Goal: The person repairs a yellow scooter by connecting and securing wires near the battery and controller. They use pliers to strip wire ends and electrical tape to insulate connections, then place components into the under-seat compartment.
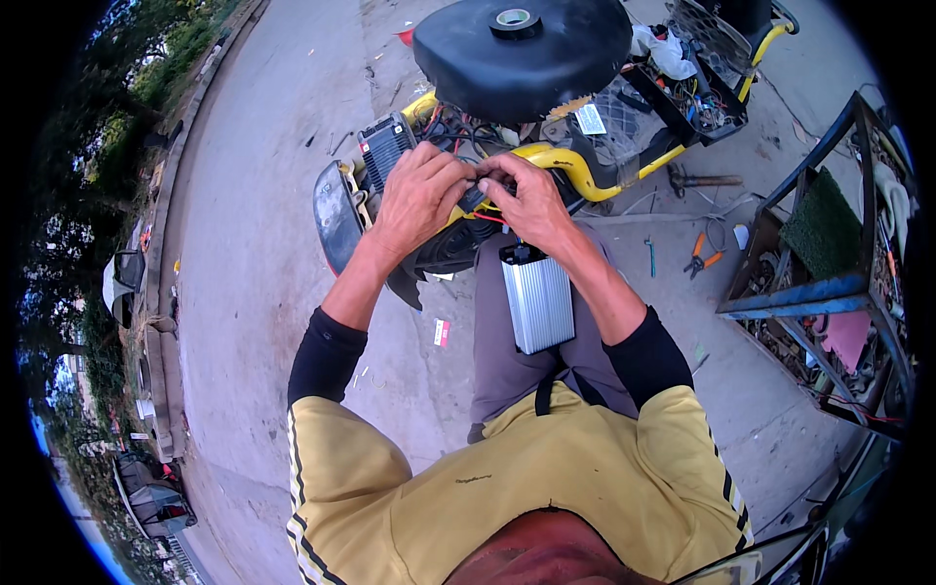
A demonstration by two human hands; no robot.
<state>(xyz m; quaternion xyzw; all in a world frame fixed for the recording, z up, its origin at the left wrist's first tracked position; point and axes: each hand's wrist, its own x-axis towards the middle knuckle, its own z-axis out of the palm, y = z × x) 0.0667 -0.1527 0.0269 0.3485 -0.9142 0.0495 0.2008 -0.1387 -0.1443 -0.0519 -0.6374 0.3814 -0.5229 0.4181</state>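
My left hand and my right hand meet in front of the yellow vehicle frame, fingertips pinched together. What they pinch is small, dark and mostly hidden by the fingers; thin wires show around it. Just below my right hand, a silver ribbed metal box with a black end rests on my lap. A red wire runs near the top of that box. Beyond my left hand sits a dark ribbed unit with terminals, among loose cables.
A black seat bearing a roll of tape tops the vehicle. On the ground to the right lie a hammer, orange-handled pliers and a small teal tool. A metal-framed cart full of parts stands far right.
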